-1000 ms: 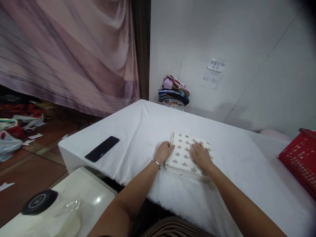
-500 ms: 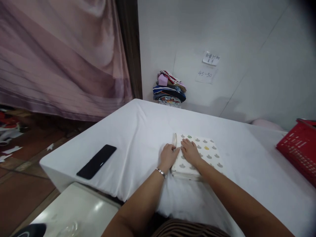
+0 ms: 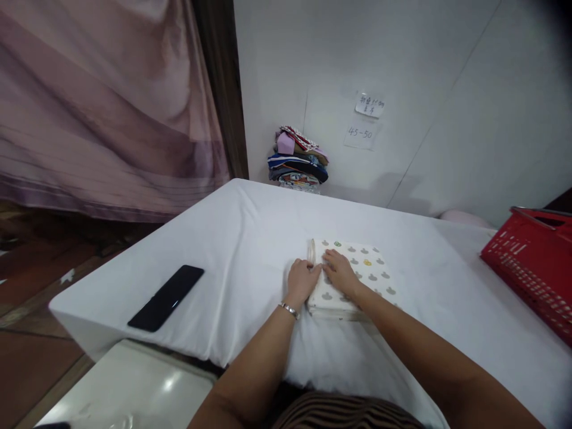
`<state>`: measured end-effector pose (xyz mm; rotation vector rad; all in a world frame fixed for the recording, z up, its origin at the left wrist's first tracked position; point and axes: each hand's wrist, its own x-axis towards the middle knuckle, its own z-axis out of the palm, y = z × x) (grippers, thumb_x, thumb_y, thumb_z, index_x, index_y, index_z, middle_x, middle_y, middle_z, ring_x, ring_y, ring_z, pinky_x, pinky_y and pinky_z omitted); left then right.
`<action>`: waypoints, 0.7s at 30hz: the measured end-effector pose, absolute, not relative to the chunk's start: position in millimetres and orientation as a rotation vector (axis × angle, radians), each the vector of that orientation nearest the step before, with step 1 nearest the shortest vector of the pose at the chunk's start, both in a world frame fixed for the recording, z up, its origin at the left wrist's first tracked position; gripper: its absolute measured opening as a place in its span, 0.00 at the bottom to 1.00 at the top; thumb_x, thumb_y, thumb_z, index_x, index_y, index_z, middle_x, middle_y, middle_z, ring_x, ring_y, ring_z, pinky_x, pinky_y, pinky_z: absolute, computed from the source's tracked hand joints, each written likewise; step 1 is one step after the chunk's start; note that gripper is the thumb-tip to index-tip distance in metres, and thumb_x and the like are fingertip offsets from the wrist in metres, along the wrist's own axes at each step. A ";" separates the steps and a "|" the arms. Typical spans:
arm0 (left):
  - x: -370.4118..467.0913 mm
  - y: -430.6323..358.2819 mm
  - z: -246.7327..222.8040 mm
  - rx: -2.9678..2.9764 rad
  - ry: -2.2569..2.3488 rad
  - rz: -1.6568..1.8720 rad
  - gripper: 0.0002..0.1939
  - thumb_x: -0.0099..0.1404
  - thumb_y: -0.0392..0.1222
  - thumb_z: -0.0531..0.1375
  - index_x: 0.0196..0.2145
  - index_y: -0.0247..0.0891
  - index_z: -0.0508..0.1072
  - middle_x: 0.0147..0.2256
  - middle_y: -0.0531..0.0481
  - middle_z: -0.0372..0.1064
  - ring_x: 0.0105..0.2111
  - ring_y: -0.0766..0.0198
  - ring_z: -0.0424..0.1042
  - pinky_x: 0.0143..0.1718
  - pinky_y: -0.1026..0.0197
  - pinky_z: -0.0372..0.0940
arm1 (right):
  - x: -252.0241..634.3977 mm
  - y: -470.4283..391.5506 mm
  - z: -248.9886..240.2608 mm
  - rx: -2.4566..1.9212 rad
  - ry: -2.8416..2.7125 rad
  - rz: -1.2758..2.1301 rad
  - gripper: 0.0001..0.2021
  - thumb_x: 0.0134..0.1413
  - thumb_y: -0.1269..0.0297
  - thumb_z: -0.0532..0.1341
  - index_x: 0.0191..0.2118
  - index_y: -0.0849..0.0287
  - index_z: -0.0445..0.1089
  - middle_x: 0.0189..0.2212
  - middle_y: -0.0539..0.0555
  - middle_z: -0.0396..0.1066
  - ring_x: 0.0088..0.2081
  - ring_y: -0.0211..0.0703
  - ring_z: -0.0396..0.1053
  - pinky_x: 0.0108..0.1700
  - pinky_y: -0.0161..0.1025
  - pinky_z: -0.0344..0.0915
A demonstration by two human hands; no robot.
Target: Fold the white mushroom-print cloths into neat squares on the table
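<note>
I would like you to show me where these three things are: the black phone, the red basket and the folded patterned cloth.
black phone [image 3: 166, 298], head view: middle of its dark upper face
red basket [image 3: 531, 268], head view: its side wall
folded patterned cloth [image 3: 372, 270], head view: bare part of its top layer

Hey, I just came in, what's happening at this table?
A person has both hands on a folded white cloth with a grey print, lying on the white-covered table. The left hand is at its left edge, and the right hand lies flat on top. A black phone lies to the left, and a red basket stands at the far right.
</note>
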<state>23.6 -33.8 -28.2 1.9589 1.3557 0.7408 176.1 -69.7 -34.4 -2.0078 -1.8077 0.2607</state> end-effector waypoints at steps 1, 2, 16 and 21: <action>23.9 -33.9 -27.3 1.964 1.359 0.719 0.14 0.60 0.50 0.58 0.30 0.37 0.73 0.35 0.45 0.69 0.39 0.58 0.68 0.42 0.59 0.60 | 175.5 -70.3 -35.8 -2.002 -1.816 0.251 0.17 0.57 0.66 0.54 0.52 0.59 0.69 0.61 0.59 0.59 0.64 0.51 0.50 0.62 0.53 0.47; 24.2 -34.0 -26.7 1.964 1.359 0.700 0.13 0.60 0.50 0.58 0.30 0.37 0.73 0.35 0.45 0.69 0.39 0.58 0.68 0.41 0.59 0.60 | 175.2 -70.7 -37.0 -1.999 -1.820 0.246 0.17 0.57 0.66 0.55 0.52 0.59 0.69 0.60 0.59 0.60 0.64 0.51 0.51 0.62 0.53 0.47; 30.5 -27.0 -43.0 1.806 1.210 0.877 0.07 0.57 0.42 0.62 0.24 0.38 0.72 0.49 0.45 0.67 0.49 0.57 0.65 0.52 0.57 0.57 | 173.6 -71.1 -36.2 -2.011 -1.837 0.222 0.18 0.57 0.68 0.54 0.52 0.55 0.70 0.59 0.57 0.61 0.63 0.51 0.52 0.62 0.53 0.48; 31.2 -23.4 -43.8 1.729 1.239 0.989 0.05 0.53 0.32 0.59 0.21 0.37 0.69 0.43 0.46 0.70 0.47 0.60 0.67 0.53 0.58 0.58 | 168.3 -69.6 -30.6 -2.015 -1.859 0.274 0.19 0.58 0.65 0.54 0.54 0.53 0.68 0.60 0.56 0.60 0.63 0.50 0.52 0.62 0.52 0.49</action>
